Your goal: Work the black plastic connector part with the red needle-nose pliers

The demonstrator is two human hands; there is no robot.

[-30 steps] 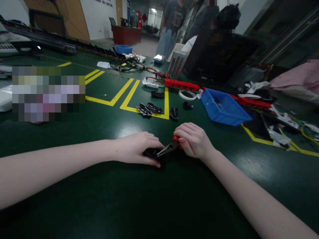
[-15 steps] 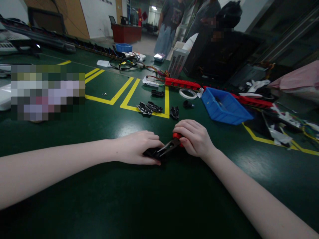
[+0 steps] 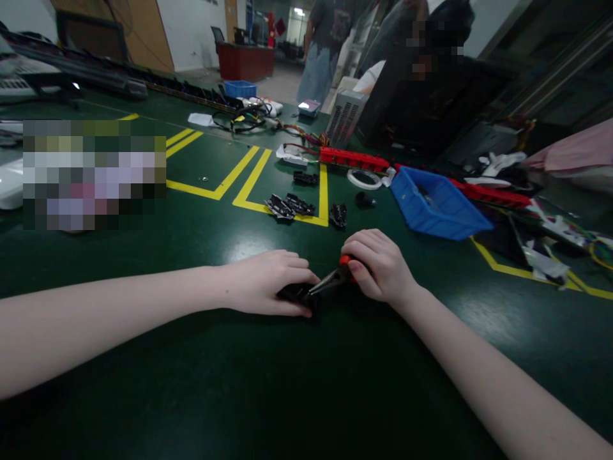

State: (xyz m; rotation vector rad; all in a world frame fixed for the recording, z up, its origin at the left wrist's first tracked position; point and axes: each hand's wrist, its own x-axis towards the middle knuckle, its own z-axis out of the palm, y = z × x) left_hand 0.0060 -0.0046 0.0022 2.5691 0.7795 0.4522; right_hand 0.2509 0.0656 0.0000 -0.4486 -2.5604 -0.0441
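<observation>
My left hand (image 3: 268,281) is closed around a small black plastic part (image 3: 297,294) on the green table, thumb in front and fingers behind. In my right hand (image 3: 380,263) are long-nose pliers (image 3: 330,279) with red handles, mostly covered by the fingers. The plier tips touch the black part at its right side; whether they grip anything on it I cannot tell. Just beyond my hands lie several similar black parts (image 3: 299,204), with one more (image 3: 338,215) a little to the right.
Behind my right hand are a blue bin (image 3: 435,204), a roll of white tape (image 3: 364,179) and a small black cylinder (image 3: 366,200). A red strip (image 3: 354,158) runs behind them. Cables (image 3: 244,118) lie farther back. A person (image 3: 320,57) stands beyond the table.
The pliers' jaws, spread apart before, have come together at the black part. My right hand has moved slightly to the right; the left still holds the part.
</observation>
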